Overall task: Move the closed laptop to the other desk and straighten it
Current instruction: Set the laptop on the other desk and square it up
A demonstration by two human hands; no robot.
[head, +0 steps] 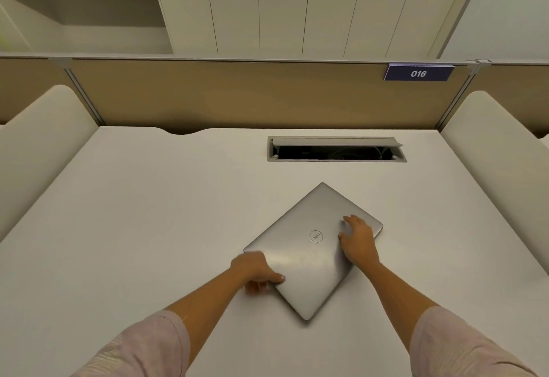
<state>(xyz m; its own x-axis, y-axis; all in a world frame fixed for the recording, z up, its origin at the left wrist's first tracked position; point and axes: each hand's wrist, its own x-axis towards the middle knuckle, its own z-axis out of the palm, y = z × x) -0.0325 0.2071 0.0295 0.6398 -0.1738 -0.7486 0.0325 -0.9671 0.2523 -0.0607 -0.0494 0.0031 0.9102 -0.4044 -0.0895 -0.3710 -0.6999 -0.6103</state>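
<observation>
Two hands grip one closed, flat silver metal laptop lying skewed on the white desk: left hand clasps its near-left edge, right hand presses its lid. Straightening appears outstanding; whether this is the destination desk cannot be told.

The white desk lay bare over nearly its whole top, so a hand could pass freely on the left, on the right and along the near edge. The only things on it were the closed laptop, lying skewed right of centre, and the two hands on it: the left hand at its near-left edge, the right hand on its right corner. Behind the laptop, well apart, a cable hatch stood open in the surface (a dark slot, lid tilted up). The tan partition closed off the far side, and pale rounded panels walled both ends.
</observation>
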